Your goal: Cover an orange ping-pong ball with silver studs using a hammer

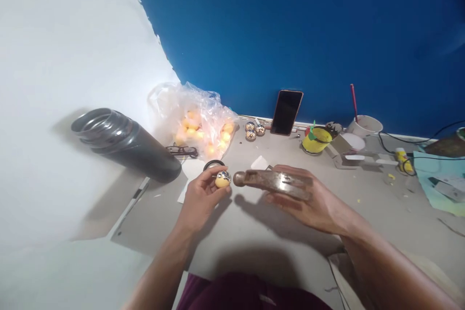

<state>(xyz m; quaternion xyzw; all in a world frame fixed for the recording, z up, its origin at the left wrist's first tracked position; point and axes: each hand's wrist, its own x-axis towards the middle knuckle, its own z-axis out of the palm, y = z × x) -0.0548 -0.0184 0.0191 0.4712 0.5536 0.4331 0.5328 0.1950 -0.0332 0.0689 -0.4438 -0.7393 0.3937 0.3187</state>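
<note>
The left hand [199, 197] is pinching a small ball [223, 179] — yellow below, shiny silver on top — while the right hand [308, 199] is gripping a rusty metal tool [271, 181], its rounded tip just beside it.

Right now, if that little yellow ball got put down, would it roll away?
Probably: the yellow ball looks round, so it likely rolls on the flat table. It seems light, since the left hand merely pinches it. Its shiny cap might be slippery.

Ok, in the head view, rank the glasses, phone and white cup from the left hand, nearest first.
1. Glasses, just beyond the left hand holding the yellow ball, by the grey pipe.
2. Phone, propped against the blue wall, farther right.
3. White cup, far right by the wall.
</note>
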